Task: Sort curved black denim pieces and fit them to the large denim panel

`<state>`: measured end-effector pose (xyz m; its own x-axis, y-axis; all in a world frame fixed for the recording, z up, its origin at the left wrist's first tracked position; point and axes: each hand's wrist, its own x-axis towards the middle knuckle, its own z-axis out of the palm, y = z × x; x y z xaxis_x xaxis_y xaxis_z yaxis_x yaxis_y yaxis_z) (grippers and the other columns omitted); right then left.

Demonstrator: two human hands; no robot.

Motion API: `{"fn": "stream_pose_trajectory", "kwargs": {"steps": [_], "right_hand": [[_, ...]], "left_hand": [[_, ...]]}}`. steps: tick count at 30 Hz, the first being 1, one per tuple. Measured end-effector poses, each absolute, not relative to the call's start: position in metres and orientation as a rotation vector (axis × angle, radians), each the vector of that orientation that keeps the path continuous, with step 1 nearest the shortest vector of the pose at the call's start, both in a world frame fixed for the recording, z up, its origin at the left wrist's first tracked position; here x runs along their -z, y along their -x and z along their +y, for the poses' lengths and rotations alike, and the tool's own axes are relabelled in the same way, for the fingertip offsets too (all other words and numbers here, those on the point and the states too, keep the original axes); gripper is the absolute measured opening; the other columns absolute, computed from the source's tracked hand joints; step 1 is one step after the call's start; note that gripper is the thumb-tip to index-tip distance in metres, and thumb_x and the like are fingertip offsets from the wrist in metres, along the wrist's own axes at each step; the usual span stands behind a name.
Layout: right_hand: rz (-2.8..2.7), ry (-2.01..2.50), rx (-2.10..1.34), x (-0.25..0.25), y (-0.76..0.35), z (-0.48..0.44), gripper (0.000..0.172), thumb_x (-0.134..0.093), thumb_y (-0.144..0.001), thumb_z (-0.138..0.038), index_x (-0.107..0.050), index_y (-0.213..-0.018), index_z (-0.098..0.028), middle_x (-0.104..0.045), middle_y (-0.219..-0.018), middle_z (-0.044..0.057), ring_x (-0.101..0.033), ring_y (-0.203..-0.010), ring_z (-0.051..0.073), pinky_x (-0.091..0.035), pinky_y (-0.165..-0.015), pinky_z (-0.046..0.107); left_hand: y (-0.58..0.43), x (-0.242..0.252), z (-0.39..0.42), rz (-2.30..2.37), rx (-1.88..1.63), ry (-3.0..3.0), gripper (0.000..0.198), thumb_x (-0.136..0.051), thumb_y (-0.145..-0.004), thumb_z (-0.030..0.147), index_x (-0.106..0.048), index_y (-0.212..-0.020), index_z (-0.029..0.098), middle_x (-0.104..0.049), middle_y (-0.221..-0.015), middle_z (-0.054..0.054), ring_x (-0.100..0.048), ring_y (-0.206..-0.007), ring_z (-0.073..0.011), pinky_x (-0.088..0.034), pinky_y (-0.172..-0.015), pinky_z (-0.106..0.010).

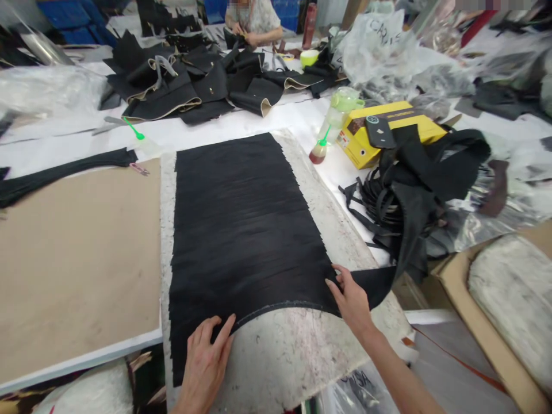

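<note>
A sheet of black material [241, 218] with jagged, stepped side edges lies on a pale, stained board [276, 356]. Along its near edge runs a curved black strip [371, 282], which continues rightward off the stack towards a dark heap. My left hand [207, 353] rests at the near left, fingers spread and touching the black material. At the near right corner, my right hand [353, 302] has thumb and fingers closed on the strip; the fingertips' undersides are hidden.
A brown board [81, 270] lies left, with small pink snips [139, 168] at its corner. Beyond stand a glue bottle [318, 152], a yellow box [362, 135] carrying a phone [379, 132], and black strips [388, 201]. Across the table, a person [259, 23] works behind black pieces [207, 80].
</note>
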<state>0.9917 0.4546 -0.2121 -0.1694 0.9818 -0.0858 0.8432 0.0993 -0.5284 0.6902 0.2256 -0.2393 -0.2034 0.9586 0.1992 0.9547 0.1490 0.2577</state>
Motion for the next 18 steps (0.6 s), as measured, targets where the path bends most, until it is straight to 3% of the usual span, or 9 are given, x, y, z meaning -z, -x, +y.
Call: {"fn": "stream_pose_trajectory", "kwargs": {"steps": [7,18], "right_hand": [[-2.103,1.673,-0.49,0.213,-0.986,0.45,0.04,-0.04,-0.093,-0.042,-0.05,-0.124,-0.019,-0.063,-0.101,0.008,-0.062,-0.088,0.021,-0.049,-0.079,0.034],[-2.177,1.626,-0.272,0.215,-0.985,0.451,0.032,-0.042,-0.096,-0.035,-0.053,-0.122,-0.02,-0.058,-0.105,0.009,-0.055,-0.095,0.023,-0.044,-0.085,0.039]], "left_hand": [[-0.697,0.239,0.23,2.448,-0.493,-1.993,0.036,-0.05,-0.09,0.022,-0.06,-0.124,0.028,-0.058,-0.108,-0.009,-0.055,-0.101,-0.0221,-0.043,-0.082,-0.037],[-0.698,0.245,0.233,2.442,-0.481,-2.059,0.036,-0.052,-0.089,0.022,-0.061,-0.123,0.028,-0.058,-0.107,-0.008,-0.055,-0.099,-0.0213,-0.041,-0.081,-0.036]]}}
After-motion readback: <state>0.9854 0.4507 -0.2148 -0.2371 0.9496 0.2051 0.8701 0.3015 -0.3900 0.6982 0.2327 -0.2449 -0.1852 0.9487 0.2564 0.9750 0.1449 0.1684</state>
